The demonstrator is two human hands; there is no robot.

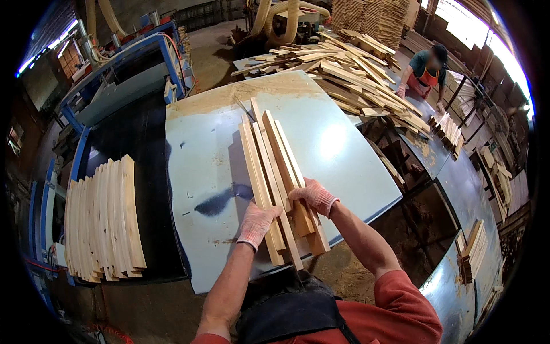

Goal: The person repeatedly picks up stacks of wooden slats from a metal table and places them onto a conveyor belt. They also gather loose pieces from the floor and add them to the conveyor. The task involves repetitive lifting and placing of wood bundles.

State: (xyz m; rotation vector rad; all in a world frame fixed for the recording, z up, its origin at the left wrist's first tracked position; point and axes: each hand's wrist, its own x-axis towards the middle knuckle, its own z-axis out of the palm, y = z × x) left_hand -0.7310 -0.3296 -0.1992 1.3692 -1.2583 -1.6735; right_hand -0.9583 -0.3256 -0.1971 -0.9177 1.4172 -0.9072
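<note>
Far to the left of the blue-grey table (200, 166), a neat row of pale wooden slats (103, 221) lay side by side on a dark surface. Behind that row, further from the person, stood a blue machine (123, 69). Over the near part of the table, the left hand (256, 222) (in a knitted work glove) gripped a bundle of long wooden strips (275, 172) from below, fingers curled shut around the nearest ones. The strips fanned out away from the person, their far ends reaching over the middle of the table and their near ends jutting past its front edge. Just to the right, the right hand (314, 196), gloved too, pressed on top of the same bundle, fingers together and closed on the strips. Beyond the far right corner of the table lay a loose heap of cut boards (344, 74), and another person (425, 71) in an orange apron bent over it.
</note>
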